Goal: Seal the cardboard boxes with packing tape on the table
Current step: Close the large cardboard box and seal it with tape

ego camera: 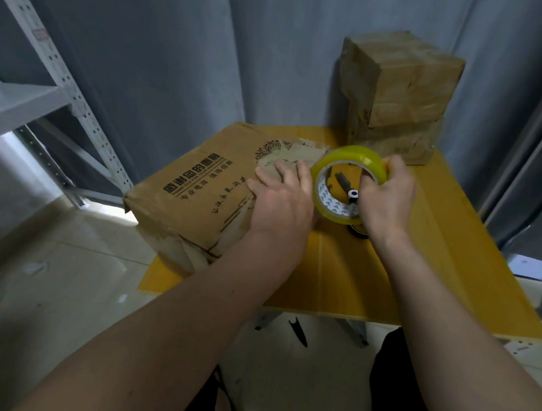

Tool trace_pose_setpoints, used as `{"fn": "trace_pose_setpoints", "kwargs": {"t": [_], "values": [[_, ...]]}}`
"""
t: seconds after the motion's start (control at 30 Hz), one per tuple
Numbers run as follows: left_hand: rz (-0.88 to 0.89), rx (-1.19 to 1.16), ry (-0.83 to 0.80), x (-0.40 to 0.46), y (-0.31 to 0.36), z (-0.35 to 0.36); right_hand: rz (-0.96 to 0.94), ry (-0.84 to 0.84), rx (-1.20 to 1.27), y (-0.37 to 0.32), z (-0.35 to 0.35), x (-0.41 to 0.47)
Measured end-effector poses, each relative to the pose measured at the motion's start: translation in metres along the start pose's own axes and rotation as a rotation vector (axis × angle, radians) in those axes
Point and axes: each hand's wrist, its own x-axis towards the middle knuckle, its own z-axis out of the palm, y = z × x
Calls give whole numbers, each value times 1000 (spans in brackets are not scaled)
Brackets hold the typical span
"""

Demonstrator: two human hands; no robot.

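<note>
Your left hand (282,195) lies flat, fingers (267,176) spread wide, on the top of the large printed cardboard box (194,194) that sits on the left half of the yellow counter (443,243), pressing down near the box's right edge where old, torn tape patches show. Your right hand (386,197) holds the roll of clear yellowish packing tape (346,179) upright just beside that edge, fingers closed around the roll's right rim with the thumb side hooked through the core. A dark marker with a white end (348,188) lies on the counter and shows through the roll's hole. At the far right corner, two smaller boxes (398,95) stand stacked, both already heavily wrapped in tape. By the look of it, you are at the start of a strip on the big box: the free end seems pinned under your left palm, though the clear film itself cannot be made out. The next move likely calls for firm pressure from the left hand while the right draws the roll away along the seam, keeping the tape taut and flat so it does not wrinkle.
</note>
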Motion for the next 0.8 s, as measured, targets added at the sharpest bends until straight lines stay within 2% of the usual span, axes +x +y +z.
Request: {"fn": "trace_pose_setpoints", "kwargs": {"t": [0.2,0.43,0.5,0.63,0.7,0.8], "values": [[-10,-1,31,1,0,4,8,13,-3,16,7,-16],[-20,7,57,1,-1,5,68,-186,-176,48,11,-45],[-27,27,62,1,-1,5,77,-269,-178,45,8,-43],[-26,32,46,2,-1,2,307,-617,82,29,-21,-30],[-27,13,27,3,-1,-2,223,-632,-14,19,-25,-22],[11,-94,-45,5,-9,-13,35,-486,-169,0,-7,-18]]}}
